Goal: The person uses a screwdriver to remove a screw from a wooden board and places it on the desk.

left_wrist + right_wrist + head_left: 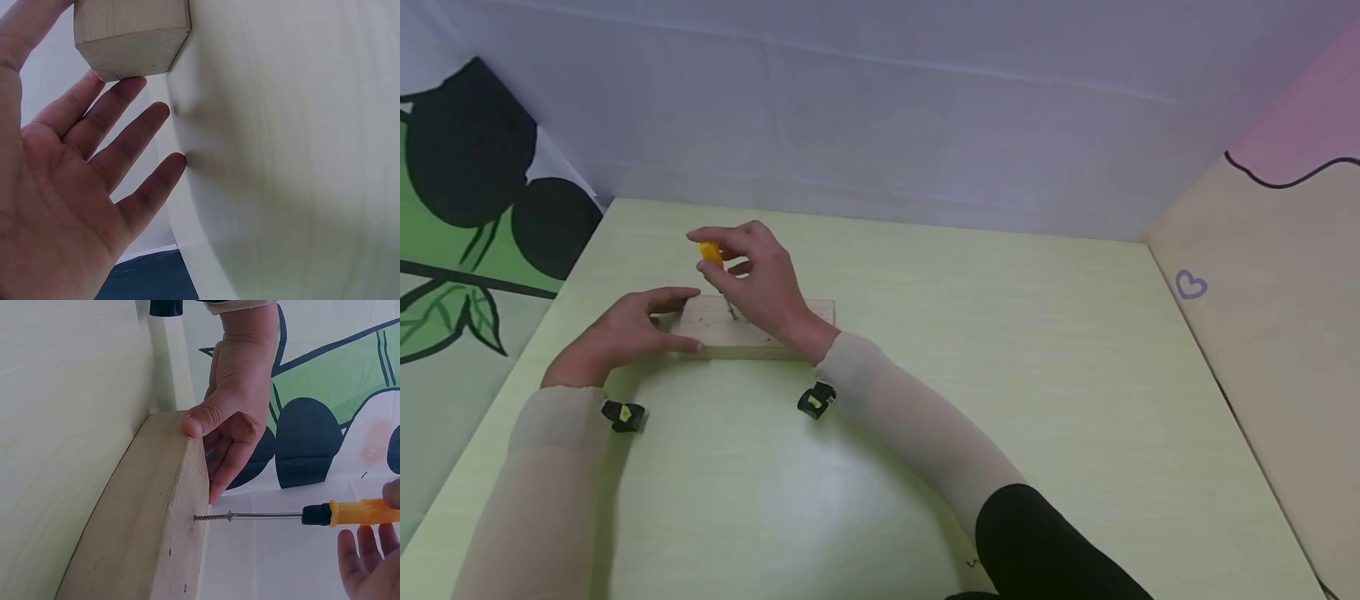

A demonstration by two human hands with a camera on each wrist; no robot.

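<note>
The left hand (625,332), its fingers pinching the wooden block (717,331) on the desk (1000,358), should brace firmly, while the screwdriver (317,514) should point straight along the screw (212,517) standing in the wooden block, turned evenly by the right hand's (765,279) grasping fingers.

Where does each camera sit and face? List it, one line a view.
Head: on the head, facing forward and down at the wooden block; left hand, right hand and sleeved forearms show.
Left wrist: on that wrist, facing the block's end; left hand only.
Right wrist: on that wrist, facing the screw and screwdriver; left hand, part of right hand.
Shared: head and right wrist both show the screwdriver and both hands.
</note>
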